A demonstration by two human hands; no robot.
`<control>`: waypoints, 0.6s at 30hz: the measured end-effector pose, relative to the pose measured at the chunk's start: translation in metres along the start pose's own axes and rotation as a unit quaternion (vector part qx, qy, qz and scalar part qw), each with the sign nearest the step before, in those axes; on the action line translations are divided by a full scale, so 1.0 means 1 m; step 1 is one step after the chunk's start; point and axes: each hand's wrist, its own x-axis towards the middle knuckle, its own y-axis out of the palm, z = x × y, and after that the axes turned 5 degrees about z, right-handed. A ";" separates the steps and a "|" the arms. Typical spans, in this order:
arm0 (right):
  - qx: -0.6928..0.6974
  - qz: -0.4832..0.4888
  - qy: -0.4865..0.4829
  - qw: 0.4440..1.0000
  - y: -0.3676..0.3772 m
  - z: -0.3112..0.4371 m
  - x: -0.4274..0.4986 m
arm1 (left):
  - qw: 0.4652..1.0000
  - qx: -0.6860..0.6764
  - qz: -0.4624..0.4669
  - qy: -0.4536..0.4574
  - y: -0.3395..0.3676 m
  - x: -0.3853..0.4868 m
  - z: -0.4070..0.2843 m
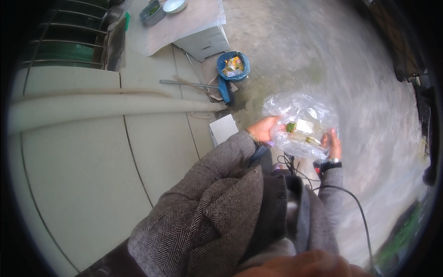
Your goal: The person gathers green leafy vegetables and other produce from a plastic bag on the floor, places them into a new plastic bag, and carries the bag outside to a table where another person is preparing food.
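A crumpled clear plastic bag (301, 104) is spread between my two hands at waist height, above the concrete floor. My left hand (264, 127) grips its left side. Its right side is held by my right hand (333, 143), the fingers pointing up along the plastic. Through the film I see a small green leafy piece (290, 127) near my left fingers. Beside that is a white rectangular label or card (305, 126). A smaller yellow-green scrap (310, 140) lies lower in the bag. The fingers behind the plastic are partly hidden.
A bin with a blue liner (223, 74) holds wrappers, near a blue-ended long-handled tool (224, 90). A white box (224, 128) stands by the tiled wall. Black cables (358, 204) hang beside me. A covered table (197, 20) bears a grey tub (153, 13) and bowl (174, 5).
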 end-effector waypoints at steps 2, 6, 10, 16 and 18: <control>-0.025 -0.008 -0.006 1.000 0.025 0.003 -0.012 | 1.000 -0.004 0.005 0.007 0.001 -0.028 -0.002; -0.099 -0.029 -0.003 0.995 0.079 0.004 -0.033 | 0.996 -0.038 0.027 0.074 0.003 -0.097 -0.005; -0.117 -0.034 -0.060 0.991 0.142 0.010 -0.053 | 0.992 -0.056 0.029 0.111 0.006 -0.163 -0.025; -0.165 0.011 -0.088 0.982 0.265 0.047 -0.075 | 0.973 -0.092 0.141 0.155 0.042 -0.283 -0.077; -0.177 0.017 -0.083 0.981 0.304 0.061 -0.088 | 0.974 -0.118 0.122 0.152 0.060 -0.323 -0.093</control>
